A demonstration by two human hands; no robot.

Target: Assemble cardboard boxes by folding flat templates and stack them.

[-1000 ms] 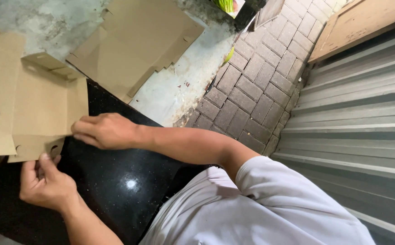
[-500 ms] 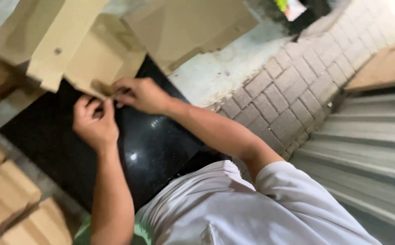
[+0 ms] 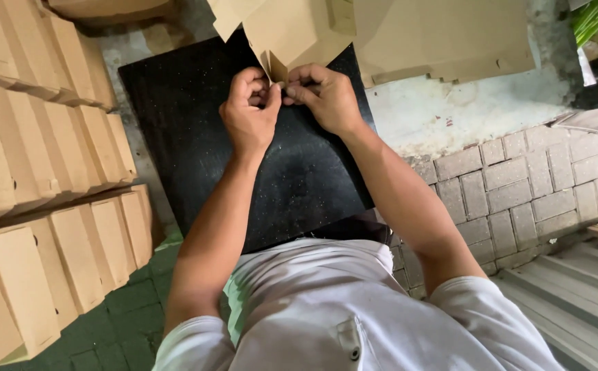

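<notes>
Over a black speckled slab [image 3: 203,137] (folded cartons [image 3: 45,158] stacked alongside, brick paving [image 3: 519,185] opposite): left hand [image 3: 249,113] and right hand [image 3: 325,96] together, both pinching a cardboard flap [image 3: 277,67] just above.

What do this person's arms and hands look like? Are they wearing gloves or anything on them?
No gloves: the left hand and the right hand are both bare, with no ring, watch or bracelet that I can see. The forearms are bare too. The person wears a white short-sleeved shirt, its sleeves ending above the elbows, with what looks like a small buttoned flap on the front.
</notes>
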